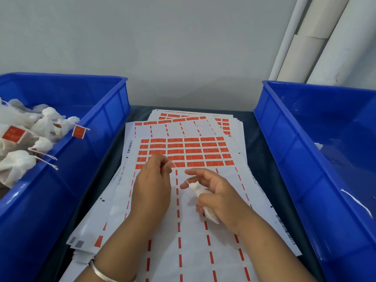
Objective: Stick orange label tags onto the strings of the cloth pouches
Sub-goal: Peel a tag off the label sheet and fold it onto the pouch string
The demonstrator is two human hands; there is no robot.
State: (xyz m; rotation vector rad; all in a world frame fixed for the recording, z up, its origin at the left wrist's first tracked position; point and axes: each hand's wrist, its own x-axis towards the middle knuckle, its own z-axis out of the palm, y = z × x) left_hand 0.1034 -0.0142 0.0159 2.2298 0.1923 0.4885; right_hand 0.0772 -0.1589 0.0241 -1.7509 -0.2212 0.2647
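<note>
— Where's the pouch she's working on?

— In her right hand (215, 192). The lower fingers curl round a small white cloth pouch (201, 200), its body running down toward the heel of the palm, its gathered neck poking out near the fingertips. The index and middle fingers are stretched out, loose, over the label sheet (195, 231). A thin white string (187, 181) shows at the pouch's neck.

— And the left hand (152, 184)?

— Thumb and forefinger pinched together just above the orange labels (195, 151). There's a sliver of something pale at the fingertips; could be a label seen edge-on, but it's too small for me to say. So the fingers are closed in a pinch, on what I can't tell. A silver bangle (101, 271) sits on that wrist.

— The sheets?

— A fanned stack of white backing sheets on a dark table (256, 143). The top one has a block of orange labels left across its far half; nearer her, only orange dashes remain in columns.

— The bins?

— A blue bin on the left (97, 123) holds a heap of white pouches (24, 143), several with orange tags on their strings. The blue bin on the right (284, 143) stands well apart from her hands.
</note>
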